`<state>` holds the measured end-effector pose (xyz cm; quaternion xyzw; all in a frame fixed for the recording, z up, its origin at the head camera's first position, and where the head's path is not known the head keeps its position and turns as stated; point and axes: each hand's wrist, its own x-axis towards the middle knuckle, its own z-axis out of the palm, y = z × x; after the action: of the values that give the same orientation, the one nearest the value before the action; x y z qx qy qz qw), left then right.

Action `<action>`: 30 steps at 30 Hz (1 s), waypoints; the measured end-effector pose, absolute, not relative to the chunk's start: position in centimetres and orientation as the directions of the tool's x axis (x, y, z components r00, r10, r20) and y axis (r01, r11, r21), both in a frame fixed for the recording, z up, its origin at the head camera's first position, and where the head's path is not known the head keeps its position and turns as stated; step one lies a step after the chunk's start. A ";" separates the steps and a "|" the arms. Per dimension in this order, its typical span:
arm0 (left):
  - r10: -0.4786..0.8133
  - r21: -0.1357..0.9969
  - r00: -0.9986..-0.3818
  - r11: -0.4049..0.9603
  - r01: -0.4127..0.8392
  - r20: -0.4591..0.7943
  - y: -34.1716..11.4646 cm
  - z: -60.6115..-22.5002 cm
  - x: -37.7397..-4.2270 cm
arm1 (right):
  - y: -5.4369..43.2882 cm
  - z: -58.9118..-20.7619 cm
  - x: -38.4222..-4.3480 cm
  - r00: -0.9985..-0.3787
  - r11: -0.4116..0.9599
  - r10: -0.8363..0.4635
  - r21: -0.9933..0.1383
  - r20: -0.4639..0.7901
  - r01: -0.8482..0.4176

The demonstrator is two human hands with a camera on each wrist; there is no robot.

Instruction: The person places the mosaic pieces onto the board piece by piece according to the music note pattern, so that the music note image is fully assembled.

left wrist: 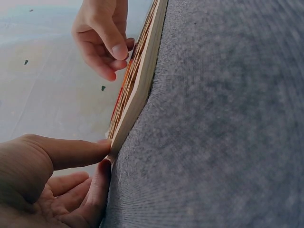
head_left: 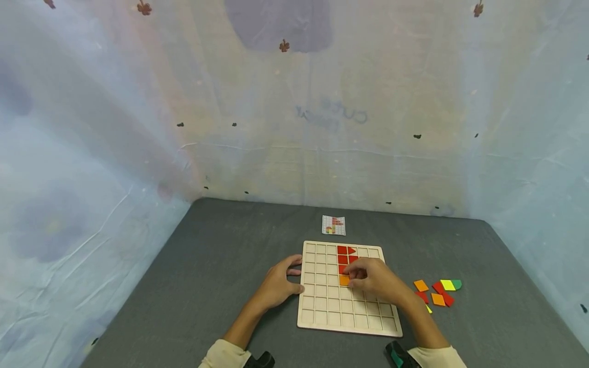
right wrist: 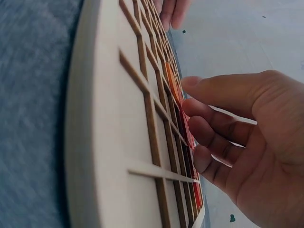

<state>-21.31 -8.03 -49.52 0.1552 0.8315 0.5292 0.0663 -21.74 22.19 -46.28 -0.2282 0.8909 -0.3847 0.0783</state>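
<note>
A pale wooden grid board (head_left: 326,306) lies on the dark table, with red tiles (head_left: 342,259) and an orange tile (head_left: 344,280) in its upper middle cells. My left hand (head_left: 278,283) holds the board's left edge; in the left wrist view its thumb (left wrist: 85,151) lies on the rim and a finger is against the side. Over the board, my right hand (head_left: 377,276) has its fingertips down at the red and orange tiles. The right wrist view shows these fingers (right wrist: 204,128) bent, with no tile visible between them. Part of the tile group is hidden under this hand.
Right of the board lie loose tiles: orange (head_left: 438,299), red (head_left: 448,299), yellow (head_left: 447,285) and green (head_left: 456,284). A small printed pattern card (head_left: 333,225) lies beyond the board's far edge. A patterned cloth (head_left: 294,168) hangs behind the table.
</note>
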 end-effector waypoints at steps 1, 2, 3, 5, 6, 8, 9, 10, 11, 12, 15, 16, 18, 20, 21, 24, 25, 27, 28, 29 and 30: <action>0.328 0.902 -0.943 0.390 0.186 0.053 -8.1 -49.5 -21.3 | 22.3 -46.3 -21.8 -0.885 0.598 -0.465 -0.723 0.038 -0.345; 0.328 0.902 -0.943 0.389 0.185 0.052 -8.1 -49.5 -21.3 | 22.3 -46.3 -21.8 -0.887 0.597 -0.460 -0.726 0.038 -0.341; 0.329 0.903 -0.943 0.389 0.186 0.052 -8.1 -49.5 -21.3 | 22.5 -46.4 -21.8 -0.888 0.593 -0.459 -0.729 0.042 -0.341; 0.330 0.902 -0.943 0.389 0.184 0.050 -8.2 -49.4 -21.2 | 22.8 -46.4 -21.8 -0.892 0.589 -0.449 -0.734 0.051 -0.338; 0.330 0.903 -0.943 0.389 0.183 0.049 -8.2 -49.4 -21.2 | 23.0 -46.4 -21.8 -0.895 0.589 -0.442 -0.735 0.056 -0.337; 0.331 0.901 -0.942 0.390 0.188 0.053 -8.2 -49.4 -21.1 | 23.4 -46.3 -21.8 -0.903 0.589 -0.424 -0.735 0.071 -0.334; 0.331 0.900 -0.942 0.392 0.191 0.056 -8.2 -49.4 -21.1 | 23.6 -46.3 -21.8 -0.908 0.595 -0.411 -0.732 0.080 -0.333; 0.331 0.899 -0.942 0.393 0.192 0.056 -8.2 -49.4 -21.2 | 23.9 -46.2 -21.8 -0.917 0.601 -0.391 -0.731 0.082 -0.322; 0.332 0.898 -0.942 0.395 0.194 0.058 -8.2 -49.4 -21.2 | 24.2 -46.1 -21.9 -0.922 0.606 -0.378 -0.730 0.086 -0.316; 0.332 0.897 -0.942 0.396 0.195 0.058 -8.2 -49.4 -21.2 | 24.6 -46.0 -21.9 -0.929 0.612 -0.361 -0.730 0.084 -0.304; 0.334 0.898 -0.941 0.395 0.193 0.055 -8.1 -49.3 -21.3 | 25.7 -45.9 -21.9 -0.946 0.639 -0.313 -0.720 0.077 -0.270; 0.334 0.900 -0.941 0.393 0.190 0.053 -8.1 -49.3 -21.3 | 26.1 -45.9 -21.8 -0.949 0.645 -0.305 -0.717 0.075 -0.264; 0.334 0.902 -0.941 0.389 0.187 0.051 -8.1 -49.3 -21.3 | 27.0 -45.9 -21.8 -0.956 0.656 -0.284 -0.713 0.072 -0.248; 0.334 0.904 -0.941 0.386 0.187 0.052 -8.0 -49.3 -21.3 | 27.8 -45.9 -21.6 -0.960 0.663 -0.269 -0.709 0.074 -0.241; 0.334 0.904 -0.941 0.386 0.187 0.052 -8.0 -49.3 -21.3 | 28.3 -45.8 -21.5 -0.962 0.663 -0.264 -0.710 0.074 -0.236; 0.333 0.903 -0.942 0.387 0.187 0.053 -8.0 -49.3 -21.3 | 29.4 -45.7 -21.0 -0.966 0.668 -0.249 -0.711 0.065 -0.221; 0.333 0.902 -0.942 0.388 0.188 0.053 -8.0 -49.3 -21.3 | 29.7 -45.7 -20.8 -0.967 0.673 -0.246 -0.708 0.060 -0.216; 0.334 0.902 -0.941 0.388 0.188 0.053 -8.0 -49.3 -21.3 | 30.3 -45.6 -20.4 -0.969 0.687 -0.243 -0.697 0.045 -0.205; 0.334 0.902 -0.941 0.388 0.189 0.054 -8.0 -49.3 -21.3 | 30.5 -45.6 -20.2 -0.970 0.694 -0.240 -0.692 0.035 -0.197; 0.336 0.902 -0.940 0.387 0.190 0.054 -8.0 -49.3 -21.3 | 30.8 -45.6 -20.0 -0.971 0.703 -0.238 -0.685 0.025 -0.190; 0.337 0.902 -0.940 0.387 0.191 0.055 -8.0 -49.4 -21.3 | 31.0 -45.6 -19.9 -0.972 0.711 -0.236 -0.679 0.016 -0.184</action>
<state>-21.31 -8.02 -49.35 0.1593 0.8298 0.5304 0.0687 -19.85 31.03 -45.60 -0.1134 0.9241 -0.3631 0.0360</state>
